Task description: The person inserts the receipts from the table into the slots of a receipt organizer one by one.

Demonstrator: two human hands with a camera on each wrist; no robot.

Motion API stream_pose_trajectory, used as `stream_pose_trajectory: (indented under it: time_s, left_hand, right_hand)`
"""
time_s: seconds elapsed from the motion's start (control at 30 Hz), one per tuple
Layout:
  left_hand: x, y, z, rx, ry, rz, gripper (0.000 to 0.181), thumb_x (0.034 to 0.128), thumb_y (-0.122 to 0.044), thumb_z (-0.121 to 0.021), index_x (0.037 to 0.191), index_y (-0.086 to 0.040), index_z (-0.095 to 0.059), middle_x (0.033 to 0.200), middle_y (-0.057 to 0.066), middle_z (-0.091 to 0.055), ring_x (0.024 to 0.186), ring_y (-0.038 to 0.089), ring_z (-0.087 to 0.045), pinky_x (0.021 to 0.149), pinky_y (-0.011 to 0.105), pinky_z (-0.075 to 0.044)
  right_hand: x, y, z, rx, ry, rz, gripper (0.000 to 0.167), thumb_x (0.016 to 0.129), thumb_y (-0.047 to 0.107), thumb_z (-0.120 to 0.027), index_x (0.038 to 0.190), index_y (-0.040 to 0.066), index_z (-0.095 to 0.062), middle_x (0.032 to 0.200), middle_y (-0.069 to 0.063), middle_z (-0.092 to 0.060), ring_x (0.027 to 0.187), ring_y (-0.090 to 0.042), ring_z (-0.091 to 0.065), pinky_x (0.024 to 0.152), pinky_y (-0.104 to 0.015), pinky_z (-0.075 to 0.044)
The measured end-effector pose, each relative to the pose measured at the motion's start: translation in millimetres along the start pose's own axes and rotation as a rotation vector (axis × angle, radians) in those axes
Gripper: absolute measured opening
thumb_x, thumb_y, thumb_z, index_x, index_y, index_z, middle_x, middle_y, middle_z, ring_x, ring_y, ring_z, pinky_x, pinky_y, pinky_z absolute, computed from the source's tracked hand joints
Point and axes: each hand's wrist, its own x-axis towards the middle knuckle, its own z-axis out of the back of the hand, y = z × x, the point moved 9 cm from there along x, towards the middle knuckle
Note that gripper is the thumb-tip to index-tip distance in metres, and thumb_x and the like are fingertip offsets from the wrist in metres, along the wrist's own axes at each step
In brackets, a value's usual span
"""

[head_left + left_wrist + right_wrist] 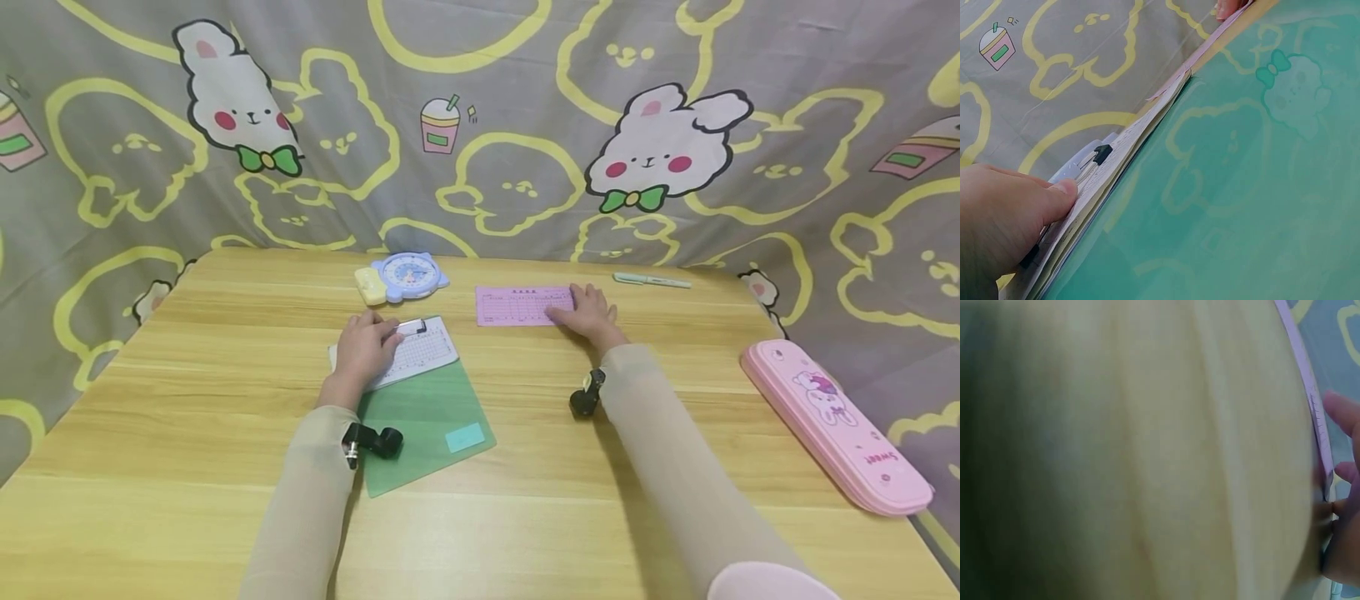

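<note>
A green clipboard lies on the table with printed white sheets at its far end, under a metal clip. My left hand grips it at the clip; in the left wrist view the thumb lies on the clip and the other fingers are mostly hidden. Farther back, a purple printed slip lies flat. At its right end is my right hand, fingers spread. The right wrist view shows fingertips touching the slip's end, the thumb held apart.
Behind the clipboard lies a blue clock-like toy with a yellow block beside it. A pale green pen is at the back right. A pink pencil case lies along the right edge. A patterned curtain hangs behind the table.
</note>
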Motion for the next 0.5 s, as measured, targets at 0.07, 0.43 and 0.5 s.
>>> stream_pose_trajectory:
  time_s: [0.07, 0.43, 0.5]
  left_hand:
    - [0.2, -0.2, -0.1, -0.003, 0.002, -0.001, 0.035, 0.0864, -0.026, -0.052, 0.116, -0.008, -0.056, 0.097, 0.009, -0.046, 0.083, 0.025, -0.037, 0.072, 0.038, -0.031]
    - [-0.4, 0.2, 0.1, -0.011, 0.006, 0.006, 0.035, 0.0863, -0.026, -0.052, 0.116, -0.007, -0.055, 0.098, 0.01, -0.046, 0.085, 0.025, -0.037, 0.074, 0.038, -0.031]
    - [-0.6, 0.4, 0.3, -0.013, 0.003, 0.007, 0.035, 0.0861, -0.026, -0.052, 0.116, -0.008, -0.056, 0.098, 0.01, -0.046, 0.085, 0.025, -0.037, 0.074, 0.038, -0.031]
  right_hand:
    - [-0.5, -1.5, -0.5, 0.009, 0.002, -0.009, 0.083, 0.08, 0.053, -0.045, 0.138, 0.005, -0.01, 0.139, -0.023, 0.004, 0.125, -0.035, 0.009, 0.093, -0.054, 0.009]
    - [-0.5, -3.0, -3.8, -0.016, 0.02, 0.012, 0.08, 0.08, 0.05, -0.047, 0.138, 0.006, -0.013, 0.139, -0.023, 0.007, 0.124, -0.036, 0.011, 0.093, -0.053, 0.009]
    - [-0.7, -3.1, -3.8, -0.023, 0.013, 0.017, 0.08, 0.08, 0.051, -0.047, 0.138, 0.006, -0.014, 0.139, -0.023, 0.006, 0.125, -0.035, 0.011, 0.093, -0.053, 0.009]
